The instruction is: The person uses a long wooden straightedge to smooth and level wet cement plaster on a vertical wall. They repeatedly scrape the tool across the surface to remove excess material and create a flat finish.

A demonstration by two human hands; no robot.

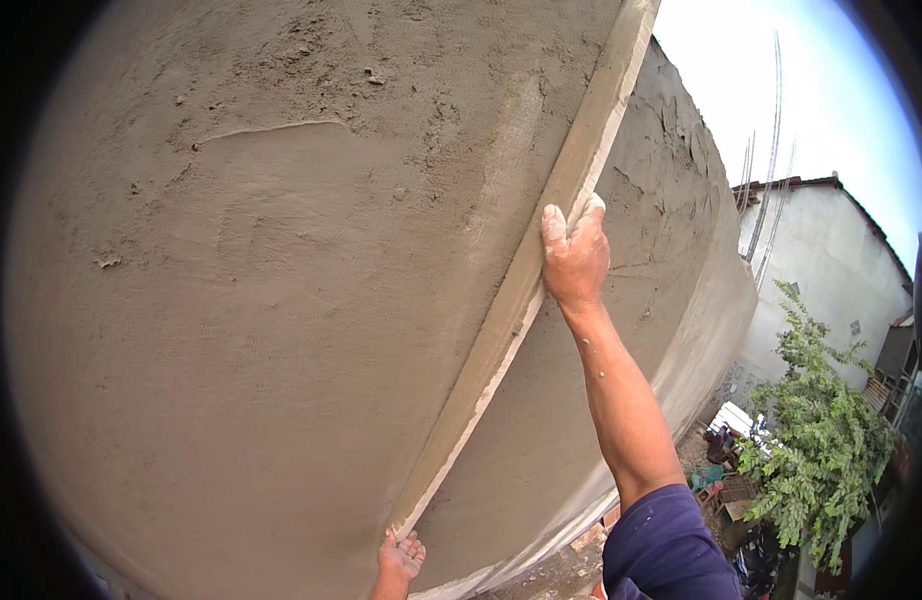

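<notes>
1. Currently: a long wooden straightedge [526, 290] lies flat against the wet grey plastered wall [261, 300], running diagonally from the wall's upper right edge down toward its lower middle edge.
2. Right hand [575, 258] grips the straightedge partway up, above its middle; fingers are curled over the far edge, thumb pressed along the near edge. Plaster smears show on the knuckles and forearm. A dark blue sleeve [666, 545] covers the upper arm.
3. Left hand [399, 558] sits at the straightedge's bottom end, near the wall's lower edge. Its fingers are bent up around the tip and touch it (grip tightness: cannot tell, hand is small and partly cut off by the picture edge).
4. Wall surface: left of the straightedge it is smoother, with faint ridges and a few lumps; right of it the plaster is rougher, especially toward the top right corner.
5. Background past the wall's right edge: white building [831, 260] with a tiled roof, green leafy tree [816, 450], ground clutter far below, pale sky.
</notes>
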